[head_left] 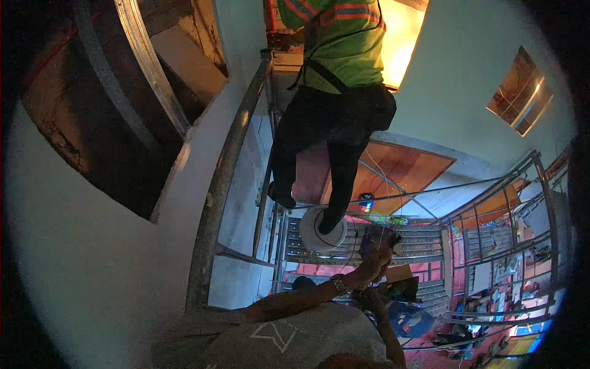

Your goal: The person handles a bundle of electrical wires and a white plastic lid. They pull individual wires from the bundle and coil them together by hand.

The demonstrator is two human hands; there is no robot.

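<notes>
Here, your left grip (375, 265) pinches one dark bundle (376, 238); the state of your right grip (370, 300) I cannot tell. Leftward, one co-worker (344, 67) has a foot on or in one white bucket (311, 238); the metal platform (424, 245) runs right to its edge.

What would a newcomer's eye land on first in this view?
First, the co-worker in a green top with orange-and-grey stripes, upper centre, one foot on a white bucket-like thing. Next, the bright yellow patch beside them, upper right. Then, below centre, the wearer's watch-wearing left hand at a dark object too dim to identify.
</notes>
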